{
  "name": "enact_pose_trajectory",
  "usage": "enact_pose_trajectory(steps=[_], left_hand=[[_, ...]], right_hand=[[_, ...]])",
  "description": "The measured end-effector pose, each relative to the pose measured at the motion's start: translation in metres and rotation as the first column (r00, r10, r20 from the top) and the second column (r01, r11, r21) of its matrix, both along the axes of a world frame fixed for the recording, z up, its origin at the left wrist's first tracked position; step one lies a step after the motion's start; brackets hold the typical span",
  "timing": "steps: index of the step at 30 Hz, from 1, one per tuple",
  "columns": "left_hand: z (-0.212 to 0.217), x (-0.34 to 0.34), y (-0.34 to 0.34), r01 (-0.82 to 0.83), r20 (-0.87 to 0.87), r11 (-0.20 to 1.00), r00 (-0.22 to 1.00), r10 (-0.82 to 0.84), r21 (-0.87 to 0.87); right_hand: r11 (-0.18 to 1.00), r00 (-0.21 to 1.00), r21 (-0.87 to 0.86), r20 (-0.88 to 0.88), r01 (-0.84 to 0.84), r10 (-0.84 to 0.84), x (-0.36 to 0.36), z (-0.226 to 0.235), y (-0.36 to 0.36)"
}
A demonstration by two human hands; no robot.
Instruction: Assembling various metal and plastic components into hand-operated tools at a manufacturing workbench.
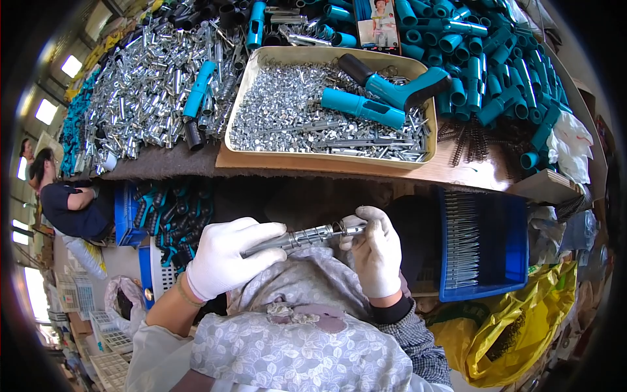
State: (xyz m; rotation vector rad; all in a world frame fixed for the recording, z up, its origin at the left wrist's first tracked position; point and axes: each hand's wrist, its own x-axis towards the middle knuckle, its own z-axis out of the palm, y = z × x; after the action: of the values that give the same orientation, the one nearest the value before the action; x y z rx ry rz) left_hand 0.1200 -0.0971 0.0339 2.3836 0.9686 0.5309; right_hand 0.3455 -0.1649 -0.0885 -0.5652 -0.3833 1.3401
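Note:
Above my lap, a silver metal tube with a coil spring (307, 236) lies nearly level between my hands, its right end a little higher. My left hand (228, 255), in a white glove, is closed round the tube's left end with the thumb below. At the other end, the gloved fingers of my right hand (375, 251) pinch the tip beside the spring. The fingers partly cover both ends. Under the hands is a grey leaf-patterned apron (274, 349).
On the bench ahead, a cream tray (428, 140) holds small metal parts and teal pieces. Silver parts (140, 85) heap at left, teal tubular housings (496, 65) at right. A blue bin (499, 261) with metal rods and a yellow bag (522, 326) stand right. A person (68, 202) sits far left.

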Motion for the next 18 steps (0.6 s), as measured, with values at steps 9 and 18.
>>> enact_pose_trajectory(steps=[9, 18], left_hand=[[0.009, 0.0, 0.001, 0.071, -0.078, 0.993, 0.995, -0.064, 0.095], [0.012, 0.0, 0.003, 0.12, -0.085, 0.975, 0.991, -0.105, 0.185]], right_hand=[[0.941, 0.944, -0.088, 0.024, -0.326, 0.329, 0.035, 0.008, -0.001], [0.818, 0.78, -0.212, 0.247, -0.535, 0.574, 0.059, 0.027, 0.008]])
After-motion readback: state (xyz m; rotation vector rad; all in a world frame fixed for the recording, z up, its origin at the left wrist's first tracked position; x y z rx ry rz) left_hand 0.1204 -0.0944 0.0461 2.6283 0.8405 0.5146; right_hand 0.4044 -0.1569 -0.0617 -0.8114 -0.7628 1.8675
